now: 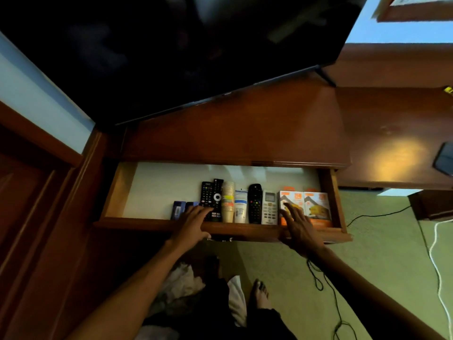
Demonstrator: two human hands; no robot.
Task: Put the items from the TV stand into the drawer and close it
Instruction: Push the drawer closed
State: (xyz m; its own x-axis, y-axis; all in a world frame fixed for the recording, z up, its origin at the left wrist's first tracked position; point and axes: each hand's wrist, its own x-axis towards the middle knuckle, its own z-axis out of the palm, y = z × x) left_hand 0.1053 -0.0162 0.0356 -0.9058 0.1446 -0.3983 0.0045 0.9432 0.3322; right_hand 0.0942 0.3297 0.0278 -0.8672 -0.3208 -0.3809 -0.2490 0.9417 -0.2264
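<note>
The wooden drawer (245, 229) stands pulled out below the TV stand top (245, 133). Along its front lie small blue boxes (178, 209), black remotes (211, 195), stacked paper cups (228, 202), a white tube (240, 204), another black remote (255, 203), a white remote (269, 207) and two orange boxes (317, 204). My left hand (192, 223) rests flat over the drawer's front edge, fingers on the black remotes and blue boxes. My right hand (299, 224) lies spread on the left orange box and the front edge. Neither hand grips anything.
A large dark TV (171, 50) hangs over the stand. A dark object (445, 158) lies on the stand at the far right. Black and white cables (436, 253) run over the green carpet. My bare feet (261, 293) and some cloth are below the drawer.
</note>
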